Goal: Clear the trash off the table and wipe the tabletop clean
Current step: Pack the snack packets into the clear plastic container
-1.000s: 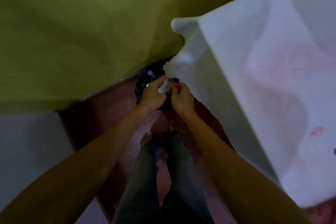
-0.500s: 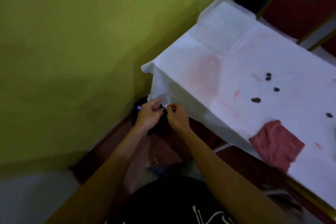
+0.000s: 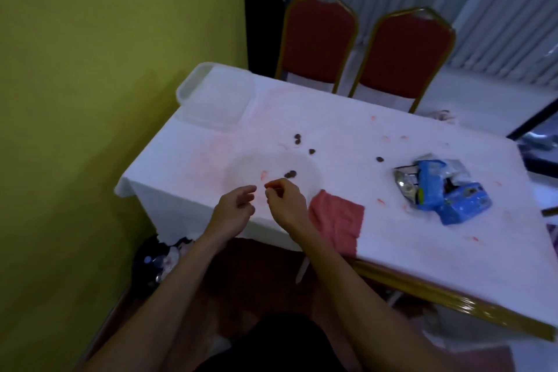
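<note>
A table under a white cloth (image 3: 377, 238) carries pink smears and several small dark crumbs (image 3: 290, 173). Crumpled blue and silver snack wrappers (image 3: 440, 189) lie toward its right side. A pink cloth (image 3: 336, 220) rests at the near edge. My left hand (image 3: 234, 214) hovers at the near edge, fingers loosely apart, holding nothing. My right hand (image 3: 285, 201) is just beside it with thumb and finger pinched together, nothing visible between them. A black trash bag (image 3: 157, 260) with white scraps in it sits on the floor below the table's left corner.
A clear plastic container (image 3: 214, 93) stands at the table's far left corner. Two red chairs with gold frames (image 3: 320, 36) are behind the table. A green wall (image 3: 90, 100) runs along the left. Another gold-edged chair seat (image 3: 453, 302) is tucked under the near edge.
Both hands rose from the trash bag, where they held a white scrap, to the table's near edge. The scrap is no longer in them. My view lifted to the tabletop.
</note>
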Motion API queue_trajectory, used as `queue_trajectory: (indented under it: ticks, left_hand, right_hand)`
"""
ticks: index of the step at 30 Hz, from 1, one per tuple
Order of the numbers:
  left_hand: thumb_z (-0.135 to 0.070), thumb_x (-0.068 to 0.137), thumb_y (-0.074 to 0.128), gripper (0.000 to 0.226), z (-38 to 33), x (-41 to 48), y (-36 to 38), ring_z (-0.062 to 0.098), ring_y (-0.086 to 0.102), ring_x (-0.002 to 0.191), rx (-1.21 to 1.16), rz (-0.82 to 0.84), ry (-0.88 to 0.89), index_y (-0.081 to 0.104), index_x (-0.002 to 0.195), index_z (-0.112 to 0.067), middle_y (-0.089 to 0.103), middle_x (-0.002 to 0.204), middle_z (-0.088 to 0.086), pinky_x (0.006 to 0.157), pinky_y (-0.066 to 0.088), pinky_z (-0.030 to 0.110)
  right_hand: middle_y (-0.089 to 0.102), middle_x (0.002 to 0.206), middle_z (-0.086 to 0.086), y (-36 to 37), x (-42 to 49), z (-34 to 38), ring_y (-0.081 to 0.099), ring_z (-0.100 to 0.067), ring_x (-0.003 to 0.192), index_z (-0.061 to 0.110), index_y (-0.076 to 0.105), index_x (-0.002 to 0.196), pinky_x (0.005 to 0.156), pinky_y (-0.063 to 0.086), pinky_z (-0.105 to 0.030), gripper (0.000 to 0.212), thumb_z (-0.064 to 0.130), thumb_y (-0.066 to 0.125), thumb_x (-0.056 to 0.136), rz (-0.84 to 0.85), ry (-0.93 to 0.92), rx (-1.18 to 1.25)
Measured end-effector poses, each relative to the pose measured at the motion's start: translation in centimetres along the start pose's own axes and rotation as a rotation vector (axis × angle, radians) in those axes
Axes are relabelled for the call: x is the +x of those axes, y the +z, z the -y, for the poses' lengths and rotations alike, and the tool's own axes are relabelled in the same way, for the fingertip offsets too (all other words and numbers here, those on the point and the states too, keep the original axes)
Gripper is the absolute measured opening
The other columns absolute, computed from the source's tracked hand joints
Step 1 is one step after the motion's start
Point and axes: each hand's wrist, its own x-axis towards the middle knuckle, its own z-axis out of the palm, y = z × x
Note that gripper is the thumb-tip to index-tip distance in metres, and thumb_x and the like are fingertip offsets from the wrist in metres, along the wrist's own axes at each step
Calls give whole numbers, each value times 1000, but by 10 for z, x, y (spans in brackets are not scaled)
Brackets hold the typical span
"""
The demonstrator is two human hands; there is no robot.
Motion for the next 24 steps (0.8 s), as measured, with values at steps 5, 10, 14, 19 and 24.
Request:
queue_trajectory:
  ticks: [5,10,14,19,24]
  left_hand:
    - [-9,86,58,47,-40,8,74,8,63,113,-29,96,48,64,122,-39,68,122,-3,95,55,45]
    - [-7,89,61,39,-67,10,133,10,65,110,-61,130,71,65,113,-38,69,119,0,93,56,41]
    - [-5,88,59,42,-77,11,172,10,66,109,-11,169,106,65,118,-34,71,117,-2,94,56,43]
    - [-12,85,60,41,-89,13,209,11,67,106,56,255,110,66,117,-38,72,118,-4,91,58,44]
    - [-11,90,59,38,-101,23,232,8,66,105,108,312,123,65,120,-33,70,119,-4,89,59,42]
  right_hand:
    - [72,105,1,-73,2,-32,69,-15,95,17,68,109,89,56,-40,21,21,53,95,-115,23,85]
    - [73,103,4,-131,0,-68,67,-12,97,22,72,104,91,54,-33,21,20,54,93,-183,49,81]
    - [73,96,5,-171,-2,-95,69,-15,92,23,72,100,89,57,-41,18,21,55,92,-237,98,160]
    - [72,94,8,-205,-9,-120,69,-15,92,30,70,94,87,58,-47,17,24,55,90,-289,158,244]
    - [72,95,8,-217,-15,-135,70,-14,92,34,68,91,87,58,-47,16,24,55,90,-313,210,282]
